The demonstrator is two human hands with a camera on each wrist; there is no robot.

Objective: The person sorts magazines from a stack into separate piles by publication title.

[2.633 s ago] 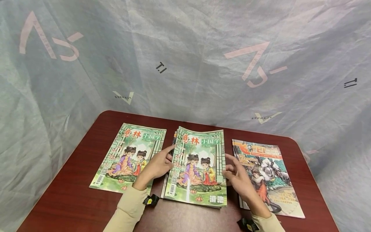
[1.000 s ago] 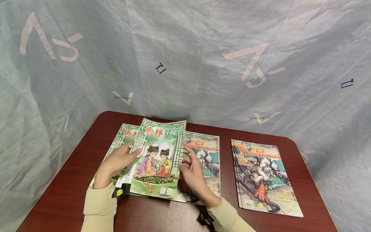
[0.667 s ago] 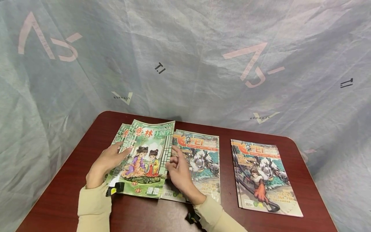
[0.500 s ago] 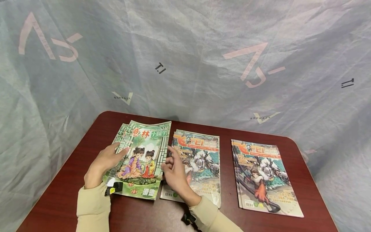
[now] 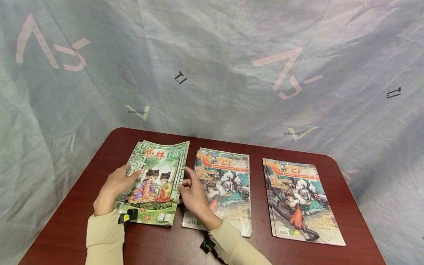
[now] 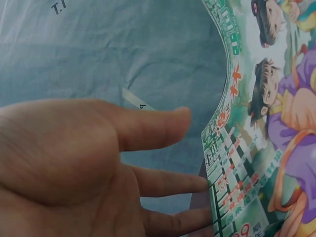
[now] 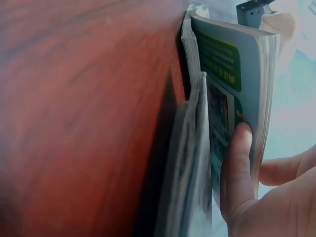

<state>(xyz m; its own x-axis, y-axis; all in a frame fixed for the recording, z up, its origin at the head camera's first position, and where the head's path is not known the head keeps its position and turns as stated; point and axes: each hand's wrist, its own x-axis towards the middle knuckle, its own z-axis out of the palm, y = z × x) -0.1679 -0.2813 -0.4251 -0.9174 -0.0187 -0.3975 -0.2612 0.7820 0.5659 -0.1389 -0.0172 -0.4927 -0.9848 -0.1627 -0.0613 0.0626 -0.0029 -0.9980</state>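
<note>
A green magazine point(image 5: 157, 187) with two drawn figures on its cover is over the left part of the table, mostly covering a second green magazine point(image 5: 133, 156) beneath it. At its right edge my right hand point(image 5: 193, 193) pinches it; in the right wrist view, a finger point(image 7: 239, 153) lies against the back cover, with the thumb on the other side. That view shows the held magazine tilted above the lower one. My left hand point(image 5: 114, 187) is at the left edge. Seen from the left wrist, its straight fingers point(image 6: 173, 182) touch the edge while the thumb stands apart.
A stack of magazines point(image 5: 228, 195) with an orange-titled one on top lies mid-table. Another stack with the same cover point(image 5: 303, 202) is on the right. Grey fabric point(image 5: 205, 92) hangs behind the dark red table point(image 5: 265, 254).
The green magazine has moved left, off the middle stack and onto the other green magazine, then lower. Both hands have travelled with it, uncovering the orange-titled magazine in the middle.
</note>
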